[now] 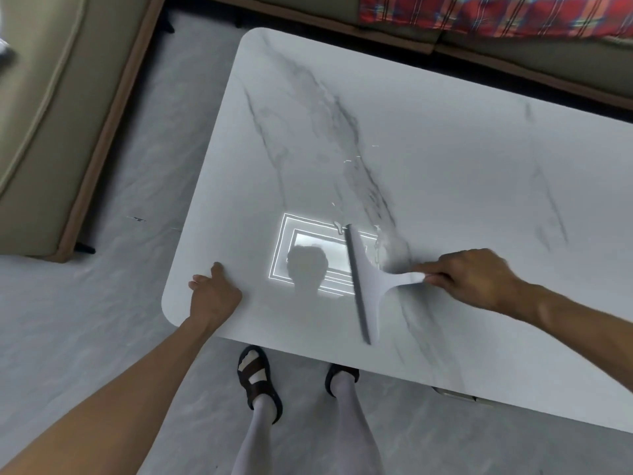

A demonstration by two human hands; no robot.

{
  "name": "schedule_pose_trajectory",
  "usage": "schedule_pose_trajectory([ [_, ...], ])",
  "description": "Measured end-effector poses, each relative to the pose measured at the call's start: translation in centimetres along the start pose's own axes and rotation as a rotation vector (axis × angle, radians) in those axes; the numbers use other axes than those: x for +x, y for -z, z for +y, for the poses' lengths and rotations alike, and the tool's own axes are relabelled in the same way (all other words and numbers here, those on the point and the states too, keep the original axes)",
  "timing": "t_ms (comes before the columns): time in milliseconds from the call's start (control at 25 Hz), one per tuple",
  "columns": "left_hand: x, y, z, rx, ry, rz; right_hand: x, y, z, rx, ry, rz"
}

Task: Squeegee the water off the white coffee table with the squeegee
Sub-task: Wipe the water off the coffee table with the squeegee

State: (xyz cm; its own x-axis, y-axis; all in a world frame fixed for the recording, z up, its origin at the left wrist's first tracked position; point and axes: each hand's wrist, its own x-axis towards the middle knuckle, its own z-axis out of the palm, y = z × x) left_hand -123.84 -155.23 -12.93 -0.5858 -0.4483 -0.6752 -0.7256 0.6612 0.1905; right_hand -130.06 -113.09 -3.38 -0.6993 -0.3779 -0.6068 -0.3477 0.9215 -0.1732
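The right grip [476, 279] clasps the squeegee [368, 282] by its handle. The blade lies on the surface [445, 149] just left of that grip, with water [339, 228] beaded at its far tip. The left grip [214, 296] rests relaxed on the near corner. Advise even pressure, full blade contact and one steady stroke edgeward. No containers visible.

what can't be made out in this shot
Head view:
1. Handle end of squeegee: hidden in right hand.
2. Right end of table: cut off by the frame edge.
3. Most water: only faint glints near the squeegee; glare masks the rest.
4. Palm of left hand: hidden by its own back.
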Motion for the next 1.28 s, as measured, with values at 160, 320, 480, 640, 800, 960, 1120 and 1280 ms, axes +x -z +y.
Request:
schedule_pose_trajectory([
  [160,0.6,2.4,-2.2,-0.123,0.006,0.176,6.7,-2.4,-13.6,0.097,0.329,-0.091],
  [320,1.1,4.9,-4.9,-0.277,0.068,0.187,12.4,-5.0,-25.1,0.096,0.492,-0.148],
  [480,2.0,6.5,-7.4,-0.335,0.120,0.221,14.2,-5.9,-27.8,0.112,0.488,-0.069],
  [640,2.0,6.5,-7.3,-0.315,0.040,0.162,14.1,-5.9,-26.1,0.122,0.431,-0.043],
  [800,1.8,4.7,-4.5,-0.163,-0.144,0.107,14.5,-3.7,-21.4,0.114,0.306,-0.015],
  [960,0.7,1.1,0.9,-0.074,-0.260,-0.021,14.2,-0.6,-11.5,0.153,0.130,0.010],
  [1120,-1.9,-3.4,9.1,0.008,-0.359,-0.057,11.1,-0.1,0.5,0.199,-0.013,0.030],
  [1280,-3.8,-6.3,16.3,0.091,-0.349,-0.033,6.7,0.0,10.7,0.194,-0.121,0.048],
])
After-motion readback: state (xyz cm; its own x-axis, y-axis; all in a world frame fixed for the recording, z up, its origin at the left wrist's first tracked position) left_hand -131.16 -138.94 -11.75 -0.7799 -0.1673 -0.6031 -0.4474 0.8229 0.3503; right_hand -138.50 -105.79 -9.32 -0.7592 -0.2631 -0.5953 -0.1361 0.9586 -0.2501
